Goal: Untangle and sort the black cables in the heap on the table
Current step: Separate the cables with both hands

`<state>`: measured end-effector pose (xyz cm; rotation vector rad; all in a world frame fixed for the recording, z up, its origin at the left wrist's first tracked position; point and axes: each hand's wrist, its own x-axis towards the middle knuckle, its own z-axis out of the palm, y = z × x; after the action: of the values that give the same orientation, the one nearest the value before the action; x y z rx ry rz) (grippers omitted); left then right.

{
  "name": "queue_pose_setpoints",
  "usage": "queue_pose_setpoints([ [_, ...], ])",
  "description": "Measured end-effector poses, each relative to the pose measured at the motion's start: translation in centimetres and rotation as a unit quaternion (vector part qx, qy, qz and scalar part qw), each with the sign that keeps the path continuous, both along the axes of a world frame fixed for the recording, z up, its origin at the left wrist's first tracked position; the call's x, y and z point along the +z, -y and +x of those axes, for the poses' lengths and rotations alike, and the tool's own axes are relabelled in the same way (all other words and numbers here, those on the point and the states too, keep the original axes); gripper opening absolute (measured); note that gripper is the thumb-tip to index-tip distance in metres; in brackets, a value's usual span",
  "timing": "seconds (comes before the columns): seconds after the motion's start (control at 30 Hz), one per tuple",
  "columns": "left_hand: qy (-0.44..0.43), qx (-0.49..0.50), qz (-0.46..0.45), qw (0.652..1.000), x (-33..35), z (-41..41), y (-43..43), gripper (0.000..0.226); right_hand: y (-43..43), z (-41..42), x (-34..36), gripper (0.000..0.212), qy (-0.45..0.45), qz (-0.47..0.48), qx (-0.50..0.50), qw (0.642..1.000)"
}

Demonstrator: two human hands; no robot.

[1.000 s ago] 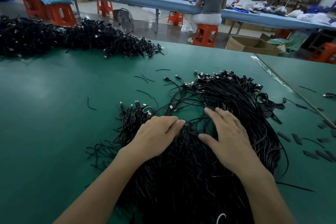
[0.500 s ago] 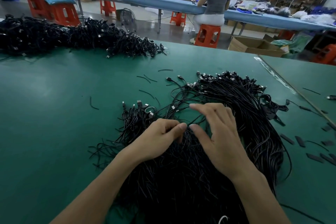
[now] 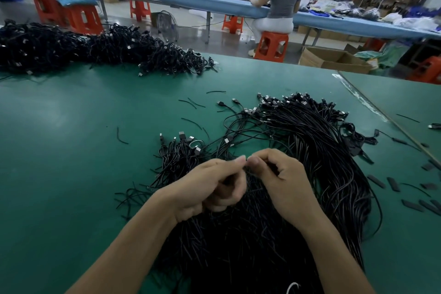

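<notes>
Left hand (image 3: 210,188) and right hand (image 3: 284,181) now curl, pinching cables (image 3: 322,174).

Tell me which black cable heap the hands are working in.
The near heap: left hand and right hand pinch at its strands, fingertips meeting. The other heap lies along the table's far left edge, away from them.

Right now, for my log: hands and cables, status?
Left hand and right hand pinching a cable, fingertips meeting. Heap tangled, unsorted. Nothing in the way.
</notes>
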<state>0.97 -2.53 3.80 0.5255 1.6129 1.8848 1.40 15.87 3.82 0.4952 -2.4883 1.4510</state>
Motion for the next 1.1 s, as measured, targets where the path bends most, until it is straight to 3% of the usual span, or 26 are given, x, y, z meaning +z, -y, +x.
queue_pose_setpoints([
  [0.17,0.117,0.031,0.209,0.970,0.7,-0.1,-0.7,0.046,0.5,0.6,-0.3,0.033,0.078,0.040,0.046,0.995],
  [0.27,0.159,0.136,0.279,0.937,0.7,-0.7,-1.0,0.042,0.6,1.1,-0.4,0.034,0.127,0.077,0.060,0.987],
  [0.37,0.138,0.228,0.303,0.915,0.0,-1.2,-1.3,0.038,0.8,1.8,-0.3,0.027,0.155,0.130,0.096,0.975],
  [0.43,0.060,0.274,0.239,0.930,-0.9,-1.3,-1.5,0.038,0.9,2.2,0.0,0.030,0.163,0.148,0.111,0.969],
  [0.53,-0.113,0.315,0.044,0.941,-1.9,-0.9,-1.7,0.034,0.7,2.5,1.1,0.030,0.129,0.163,0.103,0.973],
  [0.67,-0.251,0.214,-0.159,0.930,-2.1,0.0,-1.7,0.032,0.4,2.3,2.5,0.019,0.064,0.131,0.053,0.988],
  [0.77,-0.127,0.119,-0.143,0.974,-1.2,0.7,-1.7,0.048,-0.3,2.1,2.9,0.013,0.030,0.073,0.039,0.996],
  [0.87,-0.020,0.039,-0.082,0.996,-0.3,1.1,-1.1,0.060,-0.7,1.9,3.1,0.019,0.015,-0.007,0.026,1.000],
  [1.0,0.093,-0.017,0.035,0.995,0.6,1.3,-0.7,0.060,-0.4,1.5,2.3,0.027,0.028,-0.043,-0.007,0.999],
  [1.1,0.149,0.042,0.209,0.966,0.9,0.9,-0.9,0.047,0.3,1.6,1.5,0.021,0.050,0.003,0.004,0.999],
])
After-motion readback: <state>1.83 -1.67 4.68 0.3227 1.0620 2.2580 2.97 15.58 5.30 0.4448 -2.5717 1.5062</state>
